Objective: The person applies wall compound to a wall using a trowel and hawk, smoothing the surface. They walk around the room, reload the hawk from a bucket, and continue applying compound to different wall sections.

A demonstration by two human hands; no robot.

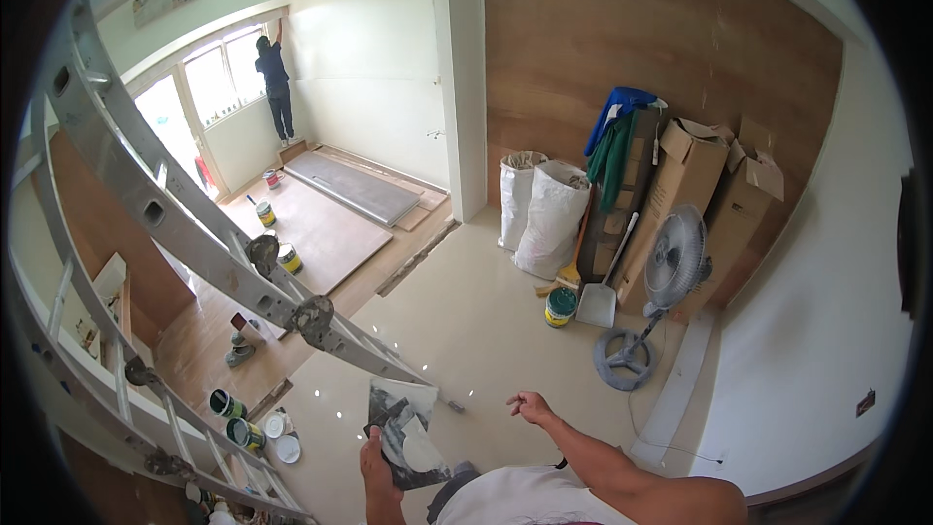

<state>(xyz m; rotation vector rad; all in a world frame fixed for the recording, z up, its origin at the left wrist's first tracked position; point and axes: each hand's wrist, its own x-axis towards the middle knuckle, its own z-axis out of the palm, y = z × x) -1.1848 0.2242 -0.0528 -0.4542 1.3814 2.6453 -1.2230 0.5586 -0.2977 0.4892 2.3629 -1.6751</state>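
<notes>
My left hand (375, 467) is closed on a smeared board (406, 436) in front of me; my right hand (531, 408), loosely curled, is empty. Two white sacks (550, 224) stand full, contents unclear, near a green can (561, 308) whose inside I can't make out.

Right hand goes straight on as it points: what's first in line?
Probably the flat tool in the left hand, leftward of the right hand. The ladder foot comes sooner in the picture but looks lower, on the floor; depth is unclear.
</notes>
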